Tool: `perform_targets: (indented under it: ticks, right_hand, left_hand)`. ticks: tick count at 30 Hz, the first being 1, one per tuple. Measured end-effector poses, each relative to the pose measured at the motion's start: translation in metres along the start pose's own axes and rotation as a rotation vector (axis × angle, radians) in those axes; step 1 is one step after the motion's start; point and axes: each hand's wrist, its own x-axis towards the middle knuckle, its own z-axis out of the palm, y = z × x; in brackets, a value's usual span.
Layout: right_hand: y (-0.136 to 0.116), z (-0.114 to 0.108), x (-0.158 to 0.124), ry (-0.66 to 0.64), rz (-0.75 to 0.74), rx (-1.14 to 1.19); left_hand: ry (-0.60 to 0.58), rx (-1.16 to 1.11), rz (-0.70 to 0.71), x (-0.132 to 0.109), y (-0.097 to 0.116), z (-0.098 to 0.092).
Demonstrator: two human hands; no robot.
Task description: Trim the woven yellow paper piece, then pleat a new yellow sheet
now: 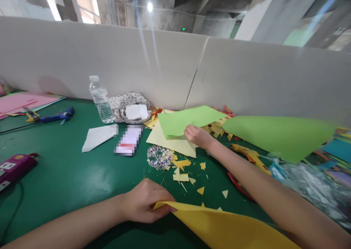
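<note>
The left hand (148, 201) pinches a curved, plain yellow sheet (227, 223) at the near side; the right hand (199, 136) grips the edge of a light-green sheet (178, 123) above a cream sheet (167, 141). A round clear case (159, 157) holds multicoloured bits; a bottle (101, 101) holds clear liquid. Yellow scraps (181, 163) litter the table (90, 183) between.

The person's bare left hand (148, 201) is showing rounded knuckles and a smooth back, and is narrowing into a slim, bare left wrist (124, 206). The long, smooth, bare left forearm (82, 222) is widening gradually toward the lower left of the view. The bare right hand (199, 136) is tapering into a slender, bare right wrist (213, 146), and the long, bare right forearm (263, 181) is broadening steadily toward the lower right corner.
</note>
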Motion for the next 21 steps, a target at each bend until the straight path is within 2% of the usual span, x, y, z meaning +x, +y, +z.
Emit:
perform_targets:
  ticks: [6, 8, 10, 13, 16, 18, 20, 21]
  right_hand:
    - [0.045, 0.004, -0.03, 0.015, 0.334, 0.107]
    - [0.05, 0.01, -0.035, 0.022, 0.409, 0.201]
    - [0.047, 0.013, -0.037, 0.05, 0.473, 0.308]
    - [0.033, 0.003, -0.037, 0.145, 0.589, 0.467]
    - [0.007, -0.022, -0.041, 0.23, 0.629, 0.685]
    - [-0.013, -0.042, -0.045, 0.259, 0.615, 0.868]
    - [-0.034, -0.06, -0.049, 0.303, 0.602, 1.372]
    - [-0.045, -0.067, -0.051, 0.298, 0.603, 1.553]
  left_hand:
    - [0.033, 0.011, -0.011, 0.0, 0.0, 0.002]
    - [0.061, 0.008, -0.031, 0.0, 0.0, 0.004]
    - [0.122, -0.038, -0.118, 0.001, 0.0, 0.006]
    - [0.286, -0.231, -0.411, 0.004, -0.003, 0.004]
    - [0.482, -0.495, -0.722, 0.009, -0.011, -0.003]
    - [0.648, -0.576, -0.792, 0.012, -0.018, -0.01]
    - [0.754, -0.636, -0.775, 0.013, -0.024, -0.015]
    - [0.789, -0.653, -0.766, 0.013, -0.027, -0.016]
